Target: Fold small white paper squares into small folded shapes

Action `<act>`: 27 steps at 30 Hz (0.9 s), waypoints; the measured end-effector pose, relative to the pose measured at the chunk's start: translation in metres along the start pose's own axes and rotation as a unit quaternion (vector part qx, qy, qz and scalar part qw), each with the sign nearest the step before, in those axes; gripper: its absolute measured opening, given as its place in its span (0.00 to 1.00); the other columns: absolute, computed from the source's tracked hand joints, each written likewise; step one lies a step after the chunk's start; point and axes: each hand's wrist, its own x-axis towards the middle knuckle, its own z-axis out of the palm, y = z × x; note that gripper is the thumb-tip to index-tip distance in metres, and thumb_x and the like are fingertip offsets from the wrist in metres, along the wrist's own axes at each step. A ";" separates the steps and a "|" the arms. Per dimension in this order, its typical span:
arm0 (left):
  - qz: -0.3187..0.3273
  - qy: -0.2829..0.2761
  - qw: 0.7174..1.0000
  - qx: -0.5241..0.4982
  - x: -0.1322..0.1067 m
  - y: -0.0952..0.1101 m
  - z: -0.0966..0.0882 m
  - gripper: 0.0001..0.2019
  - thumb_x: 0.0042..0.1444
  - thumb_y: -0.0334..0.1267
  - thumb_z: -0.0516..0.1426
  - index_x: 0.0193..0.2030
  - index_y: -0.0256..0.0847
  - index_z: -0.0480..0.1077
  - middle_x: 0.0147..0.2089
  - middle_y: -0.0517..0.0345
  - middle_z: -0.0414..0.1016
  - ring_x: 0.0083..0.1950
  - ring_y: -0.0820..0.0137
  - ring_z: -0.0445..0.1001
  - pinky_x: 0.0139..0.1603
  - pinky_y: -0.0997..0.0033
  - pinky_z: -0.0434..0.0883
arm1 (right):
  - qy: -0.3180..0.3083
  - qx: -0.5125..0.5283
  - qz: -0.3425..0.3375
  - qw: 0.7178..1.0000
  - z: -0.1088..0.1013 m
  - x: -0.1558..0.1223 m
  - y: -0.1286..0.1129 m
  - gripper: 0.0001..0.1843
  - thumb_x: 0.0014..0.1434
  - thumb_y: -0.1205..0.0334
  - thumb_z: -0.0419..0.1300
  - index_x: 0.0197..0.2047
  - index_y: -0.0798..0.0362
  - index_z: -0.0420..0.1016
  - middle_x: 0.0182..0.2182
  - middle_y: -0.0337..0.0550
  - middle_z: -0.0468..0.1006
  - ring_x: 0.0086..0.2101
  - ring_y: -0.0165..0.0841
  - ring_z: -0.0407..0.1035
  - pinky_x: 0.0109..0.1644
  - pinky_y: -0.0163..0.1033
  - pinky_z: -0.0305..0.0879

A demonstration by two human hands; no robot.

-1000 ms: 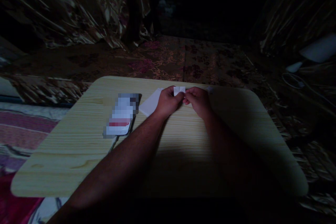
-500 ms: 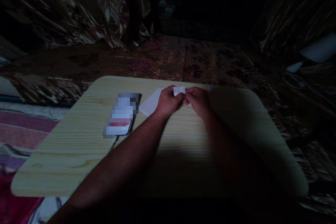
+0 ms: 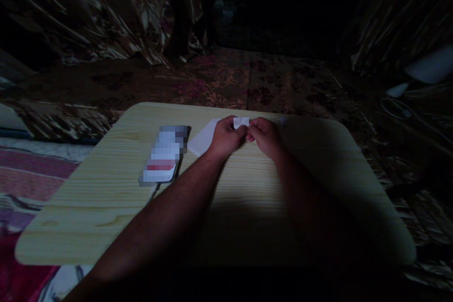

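Between my hands is a small piece of folded white paper (image 3: pixel 241 121) with crease lines across its face. My left hand (image 3: pixel 227 138) is closed on its left side, thumb pressed over the lower front. My right hand (image 3: pixel 264 136) pinches at its lower right corner, the fingers curled in. The fingers behind the paper are hidden. A stack of white paper sheets (image 3: pixel 202 139) lies on the table beside my left hand, partly covered by it.
The pale wood-grain table (image 3: pixel 95 198) has rounded corners. A phone (image 3: pixel 164 153) with a blurred screen and a cable lies left of my forearm. A small pale scrap (image 3: pixel 283 121) lies near the far edge. A white lamp (image 3: pixel 430 66) stands at the right, beyond the table.
The folded paper and my right fingers have shifted very slightly. Both hands keep the same hold, and everything else stays where it was.
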 end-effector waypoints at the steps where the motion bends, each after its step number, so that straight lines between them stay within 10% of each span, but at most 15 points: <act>1: -0.001 0.000 1.000 -0.003 0.000 0.000 0.000 0.07 0.44 0.36 0.64 0.28 0.37 0.72 0.24 0.62 0.71 0.25 0.75 0.64 0.27 0.73 0.60 | -0.002 0.002 0.000 1.000 0.000 0.000 0.000 0.05 0.56 0.60 0.60 0.32 0.52 0.71 0.20 0.35 0.75 0.22 0.28 0.71 0.28 0.33 0.66; 27: 0.011 0.008 1.000 -0.007 0.001 0.001 0.001 0.06 0.48 0.36 0.62 0.32 0.37 0.75 0.28 0.60 0.76 0.28 0.73 0.68 0.30 0.74 0.64 | 0.024 0.018 0.008 1.000 0.000 0.000 -0.001 0.06 0.50 0.60 0.62 0.32 0.52 0.71 0.21 0.36 0.77 0.23 0.29 0.71 0.29 0.35 0.67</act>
